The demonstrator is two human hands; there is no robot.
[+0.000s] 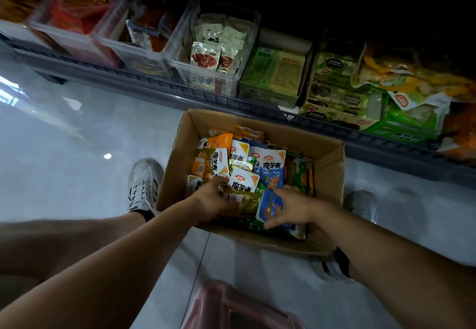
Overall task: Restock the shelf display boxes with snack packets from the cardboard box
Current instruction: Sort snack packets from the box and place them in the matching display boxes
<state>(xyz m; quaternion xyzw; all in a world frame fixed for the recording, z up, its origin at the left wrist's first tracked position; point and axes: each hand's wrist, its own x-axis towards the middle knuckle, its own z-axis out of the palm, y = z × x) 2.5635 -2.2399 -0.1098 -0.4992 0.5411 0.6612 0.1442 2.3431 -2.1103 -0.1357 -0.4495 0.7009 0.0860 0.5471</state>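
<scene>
An open cardboard box [327, 163] stands on the floor between my feet, filled with several snack packets in orange, white, blue and green. My left hand [213, 199] is inside the box, its fingers curled round an olive-green packet [244, 201]. My right hand [293, 207] pinches the edge of a blue packet [270, 199] at the near right of the box. On the low shelf behind stand green display boxes [273, 71], [340, 96] and clear plastic bins [219, 52] holding packets.
A dark shelf rail [154, 83] runs diagonally just behind the box. My white shoes sit left [143, 184] and right [360, 202] of the box. A pink stool [231, 308] is below me. The tiled floor [64, 148] stretches to the left.
</scene>
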